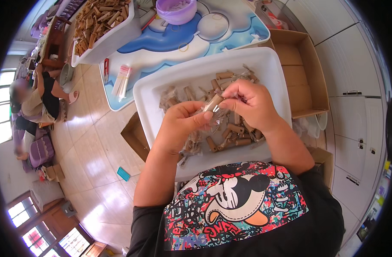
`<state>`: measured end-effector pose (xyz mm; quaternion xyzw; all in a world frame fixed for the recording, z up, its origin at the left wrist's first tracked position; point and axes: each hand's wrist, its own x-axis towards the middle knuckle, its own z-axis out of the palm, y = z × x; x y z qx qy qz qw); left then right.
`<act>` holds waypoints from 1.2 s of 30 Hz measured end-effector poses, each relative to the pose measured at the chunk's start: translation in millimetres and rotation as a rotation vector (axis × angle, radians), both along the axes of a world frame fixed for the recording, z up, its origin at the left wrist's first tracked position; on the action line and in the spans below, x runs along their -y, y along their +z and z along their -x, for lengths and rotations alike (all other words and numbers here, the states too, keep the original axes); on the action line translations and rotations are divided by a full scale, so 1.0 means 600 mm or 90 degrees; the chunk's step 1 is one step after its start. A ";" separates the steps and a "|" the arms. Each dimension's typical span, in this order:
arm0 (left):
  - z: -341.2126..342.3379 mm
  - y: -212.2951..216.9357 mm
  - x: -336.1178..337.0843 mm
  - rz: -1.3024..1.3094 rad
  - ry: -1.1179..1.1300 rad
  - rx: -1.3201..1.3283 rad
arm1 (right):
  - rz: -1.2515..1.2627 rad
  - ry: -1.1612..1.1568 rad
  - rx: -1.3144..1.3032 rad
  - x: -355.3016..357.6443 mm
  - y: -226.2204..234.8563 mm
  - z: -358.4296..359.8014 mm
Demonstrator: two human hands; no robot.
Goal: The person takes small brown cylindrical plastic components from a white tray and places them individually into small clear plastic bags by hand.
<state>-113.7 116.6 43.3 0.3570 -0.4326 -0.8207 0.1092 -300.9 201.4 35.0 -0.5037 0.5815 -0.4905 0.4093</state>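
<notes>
While over the white tray [161, 92], both hands' fingers [236, 99] pinched on small brown tube [214, 103]

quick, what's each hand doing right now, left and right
Left hand: closed on the clear plastic bag.
Right hand: closed, pinching the small brown tube at the bag's mouth.

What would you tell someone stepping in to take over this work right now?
Left hand: holds a small clear bag above the white tray.
Right hand: pinches a brown tube at the bag's mouth.
Done: some bagged tubes lie at the tray's left.
Left: loose tubes in the tray; a second tray of tubes sits on the table beyond.
</notes>
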 end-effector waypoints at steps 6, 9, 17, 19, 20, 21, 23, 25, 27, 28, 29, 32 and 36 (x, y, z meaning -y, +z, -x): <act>0.010 -0.009 -0.006 -0.058 0.113 -0.072 | -0.013 0.060 0.076 -0.002 0.013 -0.003; 0.013 -0.005 -0.011 -0.057 0.161 -0.119 | -0.031 0.041 0.097 0.000 0.011 -0.007; 0.022 -0.004 -0.018 0.049 0.173 -0.068 | 0.036 0.041 -0.005 0.004 -0.006 -0.020; 0.025 0.001 -0.020 0.041 0.186 -0.044 | 0.016 0.028 0.011 0.005 -0.004 -0.020; 0.028 0.005 -0.024 0.059 0.193 -0.045 | 0.016 0.016 0.007 0.005 -0.004 -0.020; 0.029 0.008 -0.026 0.078 0.201 -0.045 | 0.016 0.005 0.003 0.005 -0.004 -0.020; 0.026 0.002 -0.023 0.059 0.213 -0.030 | -0.029 0.011 0.010 0.004 0.002 -0.019; 0.026 -0.005 -0.022 0.039 0.223 -0.016 | -0.074 0.015 0.015 0.003 0.002 -0.020; 0.027 -0.013 -0.022 0.066 0.244 -0.070 | 0.032 -0.122 0.036 0.004 -0.007 -0.024; 0.028 -0.013 -0.024 0.065 0.244 -0.070 | 0.031 -0.123 0.035 0.006 -0.004 -0.024; 0.030 -0.012 -0.027 0.106 0.244 -0.050 | 0.114 -0.116 -0.058 0.009 0.003 -0.022; 0.034 -0.012 -0.037 0.138 0.224 -0.034 | 0.206 -0.115 -0.180 0.012 0.001 -0.028; 0.037 -0.017 -0.044 0.158 0.169 -0.029 | 0.235 -0.146 -0.207 0.020 -0.010 -0.039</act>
